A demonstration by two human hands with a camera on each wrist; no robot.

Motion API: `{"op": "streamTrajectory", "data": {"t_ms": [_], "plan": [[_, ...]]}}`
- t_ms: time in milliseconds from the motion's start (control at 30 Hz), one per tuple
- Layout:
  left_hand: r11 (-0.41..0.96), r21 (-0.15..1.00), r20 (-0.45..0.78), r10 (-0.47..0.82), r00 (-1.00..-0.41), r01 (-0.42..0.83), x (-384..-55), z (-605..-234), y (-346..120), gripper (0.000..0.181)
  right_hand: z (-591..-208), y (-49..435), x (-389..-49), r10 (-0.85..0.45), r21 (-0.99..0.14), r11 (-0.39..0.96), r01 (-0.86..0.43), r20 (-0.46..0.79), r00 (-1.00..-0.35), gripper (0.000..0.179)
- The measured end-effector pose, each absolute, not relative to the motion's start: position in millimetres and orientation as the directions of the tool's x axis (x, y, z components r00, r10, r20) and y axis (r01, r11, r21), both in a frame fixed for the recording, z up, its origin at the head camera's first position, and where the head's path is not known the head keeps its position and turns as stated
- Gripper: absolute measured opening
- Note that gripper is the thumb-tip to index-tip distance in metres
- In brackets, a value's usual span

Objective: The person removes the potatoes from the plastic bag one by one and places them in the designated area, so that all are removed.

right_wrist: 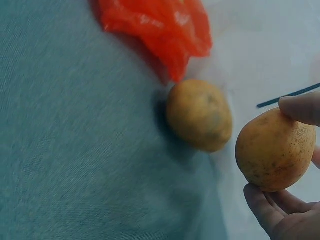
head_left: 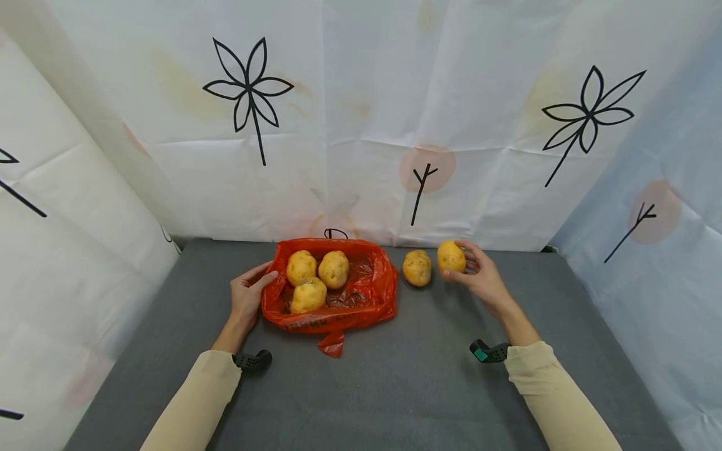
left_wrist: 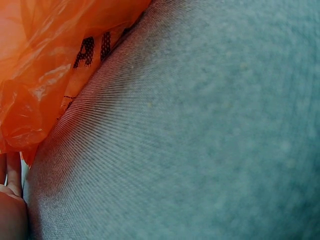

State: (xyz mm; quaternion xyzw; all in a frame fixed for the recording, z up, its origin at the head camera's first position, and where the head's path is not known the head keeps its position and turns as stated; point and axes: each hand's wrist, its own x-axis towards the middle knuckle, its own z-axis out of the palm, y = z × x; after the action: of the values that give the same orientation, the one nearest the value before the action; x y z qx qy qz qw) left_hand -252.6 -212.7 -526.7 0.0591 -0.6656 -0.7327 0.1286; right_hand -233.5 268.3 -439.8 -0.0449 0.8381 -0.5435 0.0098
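A red plastic bag (head_left: pixel 361 319) lies spread wide at its mouth on the grey table, with three potatoes inside toward its left. My left hand (head_left: pixel 248 294) holds the bag's left rim, thumb over the edge and fingers along the outside. Only part of that hand shows in the left wrist view, beside the orange-red plastic (left_wrist: pixel 45 65). Right of the bag, one potato (head_left: pixel 417 268) rests on the table. Just beyond it, my right hand (head_left: pixel 482 279) grips another potato (right_wrist: pixel 275 150) between thumb and fingers, slightly above the table.
A white cloth (head_left: pixel 361 113) with black flower drawings hangs behind the table and along both sides. A thin dark loop (head_left: pixel 336 233) sticks up behind the bag. Each wrist wears a dark camera band, and the grey tabletop (head_left: pixel 389 388) stretches in front of the bag.
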Motion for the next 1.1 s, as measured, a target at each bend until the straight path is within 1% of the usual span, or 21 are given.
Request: {"op": "streamTrajectory", "data": {"t_ms": [267, 533, 867, 1100], "plan": [[-0.055, 0.994, 0.078, -0.261, -0.962, 0.096, -252.8, -526.3, -212.9, 0.041, -458.2, 273.4, -244.9, -0.069, -0.913, 0.408, 0.002, -0.033, -0.997, 0.080], [-0.049, 0.994, 0.080, -0.271, -0.959, 0.097, -253.0, -527.3, -213.5, 0.040, -471.2, 276.6, -255.4, -0.077, -0.908, 0.417, 0.035, -0.074, -0.994, 0.078], [-0.052, 0.994, 0.074, -0.273, -0.959, 0.092, -251.8, -525.2, -212.6, 0.041, -474.2, 269.9, -259.1, -0.060, -0.895, 0.444, 0.048, -0.083, -0.995, 0.078], [-0.049, 0.994, 0.079, -0.276, -0.958, 0.096, -252.2, -525.8, -212.5, 0.042, -477.4, 267.3, -261.7, -0.053, -0.882, 0.470, 0.029, -0.060, -0.997, 0.078]]}}
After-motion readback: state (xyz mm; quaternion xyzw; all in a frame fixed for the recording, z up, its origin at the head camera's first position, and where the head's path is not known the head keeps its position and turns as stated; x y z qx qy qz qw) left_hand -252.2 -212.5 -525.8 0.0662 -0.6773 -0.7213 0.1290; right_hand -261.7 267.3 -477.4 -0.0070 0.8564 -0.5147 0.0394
